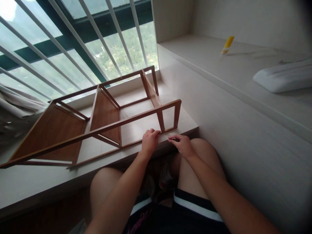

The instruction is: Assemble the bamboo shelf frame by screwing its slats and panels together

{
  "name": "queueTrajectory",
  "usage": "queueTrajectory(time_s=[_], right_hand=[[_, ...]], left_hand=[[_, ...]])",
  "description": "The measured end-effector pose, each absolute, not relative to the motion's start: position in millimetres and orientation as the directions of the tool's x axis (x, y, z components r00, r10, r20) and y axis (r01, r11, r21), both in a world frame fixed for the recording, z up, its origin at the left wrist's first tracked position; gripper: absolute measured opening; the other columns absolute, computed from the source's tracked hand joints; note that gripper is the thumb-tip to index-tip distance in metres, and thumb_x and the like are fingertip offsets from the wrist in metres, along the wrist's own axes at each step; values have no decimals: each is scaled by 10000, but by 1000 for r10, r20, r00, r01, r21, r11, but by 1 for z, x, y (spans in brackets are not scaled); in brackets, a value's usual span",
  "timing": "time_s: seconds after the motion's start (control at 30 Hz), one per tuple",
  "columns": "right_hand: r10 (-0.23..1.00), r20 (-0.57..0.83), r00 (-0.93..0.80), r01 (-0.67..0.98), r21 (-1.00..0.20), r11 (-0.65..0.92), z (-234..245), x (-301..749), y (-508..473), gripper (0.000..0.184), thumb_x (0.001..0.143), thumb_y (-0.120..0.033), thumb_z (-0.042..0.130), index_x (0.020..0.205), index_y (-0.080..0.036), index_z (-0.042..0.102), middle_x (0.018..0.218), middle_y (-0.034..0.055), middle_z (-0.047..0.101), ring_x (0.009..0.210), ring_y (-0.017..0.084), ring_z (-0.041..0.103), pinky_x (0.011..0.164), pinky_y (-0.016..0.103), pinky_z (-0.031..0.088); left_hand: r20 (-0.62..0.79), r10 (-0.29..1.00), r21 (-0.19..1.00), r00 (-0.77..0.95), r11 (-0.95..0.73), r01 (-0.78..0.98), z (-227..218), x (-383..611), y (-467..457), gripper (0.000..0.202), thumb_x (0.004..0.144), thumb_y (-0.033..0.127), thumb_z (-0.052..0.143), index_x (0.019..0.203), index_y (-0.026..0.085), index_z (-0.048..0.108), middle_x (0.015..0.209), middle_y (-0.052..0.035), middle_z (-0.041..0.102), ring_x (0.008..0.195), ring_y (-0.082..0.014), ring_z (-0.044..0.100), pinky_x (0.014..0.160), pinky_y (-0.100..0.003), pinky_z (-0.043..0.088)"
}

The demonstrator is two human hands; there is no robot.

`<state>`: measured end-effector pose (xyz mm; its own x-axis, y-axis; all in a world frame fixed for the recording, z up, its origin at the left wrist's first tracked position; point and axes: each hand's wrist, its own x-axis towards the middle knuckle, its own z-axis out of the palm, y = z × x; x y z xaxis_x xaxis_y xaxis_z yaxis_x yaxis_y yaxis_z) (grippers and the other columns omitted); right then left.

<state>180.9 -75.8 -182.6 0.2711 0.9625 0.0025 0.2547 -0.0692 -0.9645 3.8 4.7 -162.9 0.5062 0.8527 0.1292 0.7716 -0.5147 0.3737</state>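
A brown wooden shelf rack lies on its side on the pale window ledge, its flat shelf boards standing upright. My left hand is closed with bent fingers over the rack's near lower rail, close to where a crosspiece meets it. Just to the right, my right hand is held in a pinch in front of the ledge's edge, apart from the rack. Whatever sits between its thumb and fingertips is too small and dark to name.
Barred windows stand behind the rack, with a bunched curtain at the left. On the raised pale counter at the right are a yellow tube-like object and a white plastic-looking package. My knees are against the ledge.
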Motion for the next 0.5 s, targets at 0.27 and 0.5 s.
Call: queueTrajectory(time_s=[0.27,0.5], right_hand=[[945,42,326,200,-980,-26,-196,148,-107,151,796,-347,676,831,-219,748,853,45,760,797,227,693,762,336,525],[928,173,329,289,-954,76,-203,147,-84,128,821,-283,642,822,-199,738,832,44,750,783,209,687,774,310,505]], left_hand=[[126,820,371,558,-561,740,-161,-20,-16,243,936,243,480,1076,224,678,962,-74,620,936,-208,534,842,-336,425],[67,706,334,705,-682,651,-153,-18,4,196,925,323,513,964,201,662,945,-66,615,897,-197,555,788,-311,448]])
